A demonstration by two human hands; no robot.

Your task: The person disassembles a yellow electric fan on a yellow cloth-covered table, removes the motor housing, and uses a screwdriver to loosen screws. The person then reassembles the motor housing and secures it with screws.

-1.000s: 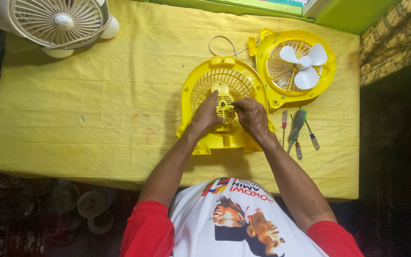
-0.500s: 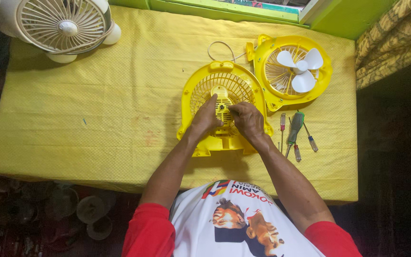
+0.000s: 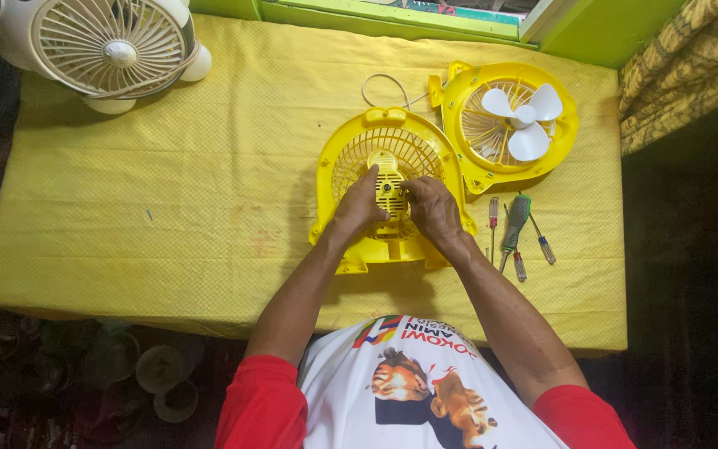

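Head view: left hand point(image 3: 359, 204) and right hand point(image 3: 432, 208), fingers curled, pinch the ribbed hub of the yellow plastic fan grille housing point(image 3: 351, 162), beside the yellow bladed fan half point(image 3: 563, 125) on the yellow-clothed bench point(image 3: 168, 208).

The surface point(image 3: 168, 191) in front of me is covered with a yellow, finely dotted cloth. At its far left corner stands a cream plastic fan with a round grille point(image 3: 110, 50). Near the middle lies a yellow plastic fan housing with a grilled back point(image 3: 388, 154), and just beyond it to the right a yellow fan half with white blades point(image 3: 513, 120). A thin white cord point(image 3: 380, 81) loops between them. Several small screwdrivers point(image 3: 515, 233) lie right of the housing.
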